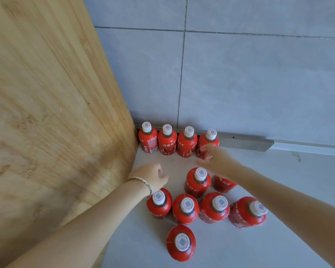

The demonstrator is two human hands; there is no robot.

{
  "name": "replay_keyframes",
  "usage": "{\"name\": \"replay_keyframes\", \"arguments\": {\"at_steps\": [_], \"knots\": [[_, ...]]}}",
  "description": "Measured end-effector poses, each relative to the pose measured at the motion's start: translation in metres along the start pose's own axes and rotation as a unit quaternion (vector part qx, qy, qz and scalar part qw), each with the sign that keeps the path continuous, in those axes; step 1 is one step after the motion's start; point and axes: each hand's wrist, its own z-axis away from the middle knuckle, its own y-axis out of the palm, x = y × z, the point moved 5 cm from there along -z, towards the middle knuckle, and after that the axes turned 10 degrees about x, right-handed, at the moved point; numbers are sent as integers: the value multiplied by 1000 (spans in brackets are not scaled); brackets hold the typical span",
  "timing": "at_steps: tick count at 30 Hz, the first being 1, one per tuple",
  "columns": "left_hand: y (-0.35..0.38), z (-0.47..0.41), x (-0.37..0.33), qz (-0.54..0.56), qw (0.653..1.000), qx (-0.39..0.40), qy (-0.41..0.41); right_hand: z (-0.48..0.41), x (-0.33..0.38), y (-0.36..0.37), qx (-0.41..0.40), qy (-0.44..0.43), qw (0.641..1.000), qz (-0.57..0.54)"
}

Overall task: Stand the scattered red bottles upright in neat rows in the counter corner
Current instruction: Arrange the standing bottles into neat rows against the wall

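red bottles half sorted in the counter corner

so, four red bottles (178, 142) stand upright in a back row, touching side by side against the metal strip (246, 142) at the foot of the tiled wall (240, 84). the leftmost bottle (148, 137) sits right in the corner beside the wooden panel (52, 105); its label shows a barcode and vertical white lettering too small to read. the others carry white brush-style characters and a small figure. every white cap bears a printed square code.

nearer the camera, seven loose bottles (214, 207) stand upright in a loose cluster on the pale counter (278, 238), one partly hidden under the right forearm.

the right hand (213, 156) reaches to the fourth bottle (209, 141) of the back row, fingers blurred and loosely spread against its front; whether they grip it cannot be told. the left hand (153, 176), a beaded bracelet (143, 182) at the wrist, hovers by the wooden panel with fingers curled, holding nothing.
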Motion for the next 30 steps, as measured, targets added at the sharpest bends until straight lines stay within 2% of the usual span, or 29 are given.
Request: {"name": "replay_keyframes", "arguments": {"at_steps": [3, 4, 8, 13, 15, 19, 25, 27, 30], "knots": [[17, 14, -6, -77, 996, 35, -13, 13, 0, 27, 62, 3, 988, 141], [21, 17, -6, -96, 995, 34, -22, 14, -2, 32, 70, 11, 985, 155], [29, 24, -5, -73, 997, 10, -19, 4, -3, 41, 61, 34, 991, 117], [7, 10, 10, 94, 993, -60, -25, -9, 5, 41, 47, 32, 993, 105], [-9, 0, 16, 117, 988, -95, -37, -14, 11, 40, 32, 22, 997, 67], [-45, -26, 24, 124, 976, -172, -46, -33, 34, 38, -2, -9, 1000, 10], [-59, -54, 31, 76, 980, -166, -85, -63, 60, 51, -14, -64, 990, -123], [-53, -53, 36, 45, 978, -163, -121, -65, 59, 59, -12, -50, 991, -123], [-44, -52, 41, 15, 976, -157, -151, -68, 49, 71, 4, 22, 995, -96]]}}
